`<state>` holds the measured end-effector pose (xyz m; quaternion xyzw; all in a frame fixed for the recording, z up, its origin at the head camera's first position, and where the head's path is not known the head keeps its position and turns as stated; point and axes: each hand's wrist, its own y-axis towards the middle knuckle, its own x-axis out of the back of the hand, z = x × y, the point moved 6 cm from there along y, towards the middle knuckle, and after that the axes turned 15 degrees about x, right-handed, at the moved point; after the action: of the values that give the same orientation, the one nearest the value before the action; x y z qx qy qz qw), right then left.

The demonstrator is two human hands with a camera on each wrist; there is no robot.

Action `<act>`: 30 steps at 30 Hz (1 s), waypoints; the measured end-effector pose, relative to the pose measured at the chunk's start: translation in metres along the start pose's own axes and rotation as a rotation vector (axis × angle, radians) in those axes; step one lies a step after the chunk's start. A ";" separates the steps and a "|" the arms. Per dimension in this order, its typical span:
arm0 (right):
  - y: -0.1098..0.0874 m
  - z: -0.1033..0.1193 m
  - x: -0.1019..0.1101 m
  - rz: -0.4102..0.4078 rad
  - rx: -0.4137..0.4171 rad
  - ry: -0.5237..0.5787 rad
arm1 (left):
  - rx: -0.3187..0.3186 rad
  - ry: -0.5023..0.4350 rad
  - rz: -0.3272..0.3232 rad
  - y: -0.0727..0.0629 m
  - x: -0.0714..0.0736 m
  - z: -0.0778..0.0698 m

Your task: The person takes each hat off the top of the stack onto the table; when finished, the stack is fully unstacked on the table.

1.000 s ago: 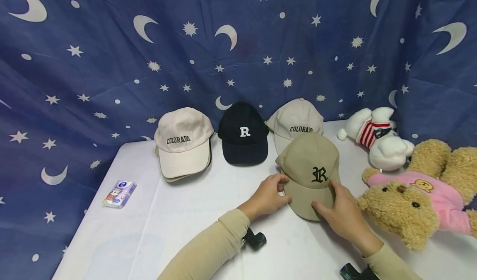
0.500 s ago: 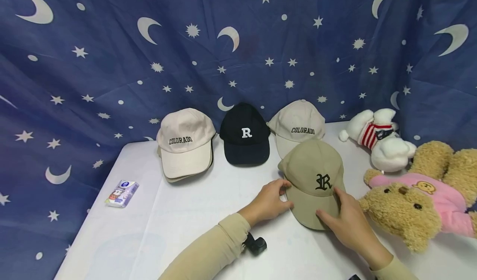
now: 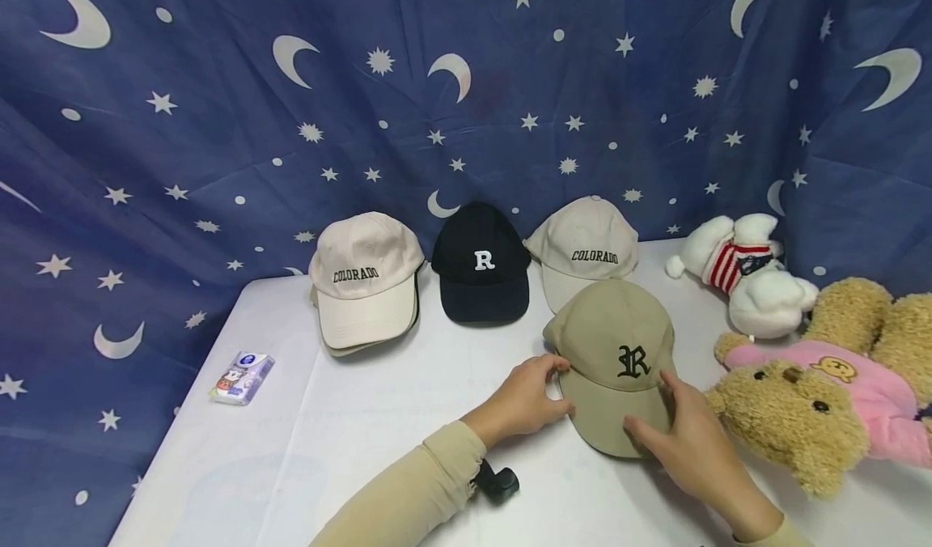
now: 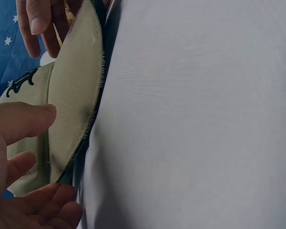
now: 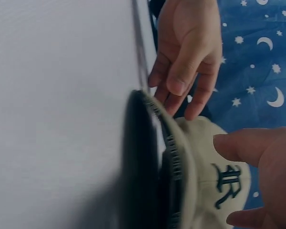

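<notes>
A khaki baseball cap (image 3: 616,332) with a black Gothic R sits on the table at centre right, brim toward me. My left hand (image 3: 520,401) holds the brim's left edge, its thumb near the upper face and fingers low at the rim. On the right side, my right hand (image 3: 695,442) grips the brim, thumb lying over it; several fingers are hidden. In the right wrist view a dark shape (image 5: 140,162) shows under the khaki brim (image 5: 181,171); I cannot tell whether it is another cap. Behind stands a beige Colorado cap (image 3: 590,235), partly covered by the khaki one.
A navy cap (image 3: 482,264) stands at back centre, with stacked Colorado caps (image 3: 364,276) to its left. A tissue pack (image 3: 243,378) lies far left. A white plush toy (image 3: 757,280) and a teddy bear (image 3: 808,417) lie at right. A starry curtain (image 3: 480,94) hangs behind.
The khaki cap has come a little nearer to me and slightly right, uncovering more of the Colorado cap behind. Both hands have shifted along with it.
</notes>
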<state>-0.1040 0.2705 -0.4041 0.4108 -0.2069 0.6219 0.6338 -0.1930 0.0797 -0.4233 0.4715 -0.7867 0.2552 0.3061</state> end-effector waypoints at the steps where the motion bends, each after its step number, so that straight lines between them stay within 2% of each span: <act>1: 0.000 0.002 0.002 -0.006 0.002 0.003 | 0.000 0.003 -0.004 0.000 0.002 0.000; 8: 0.010 0.020 0.013 -0.052 0.068 0.006 | 0.006 -0.017 -0.029 -0.009 0.020 0.001; 15: 0.023 0.048 0.018 -0.077 0.146 0.025 | -0.011 -0.076 -0.092 -0.025 0.052 0.006; 26: 0.045 0.083 0.008 -0.087 0.265 0.082 | 0.018 -0.162 -0.243 -0.049 0.110 0.035; 30: 0.052 0.094 0.001 -0.065 0.296 0.094 | 0.043 -0.185 -0.294 -0.059 0.128 0.046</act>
<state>-0.1306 0.1926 -0.3354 0.4766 -0.0698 0.6433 0.5951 -0.1987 -0.0522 -0.3559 0.6095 -0.7283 0.1798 0.2564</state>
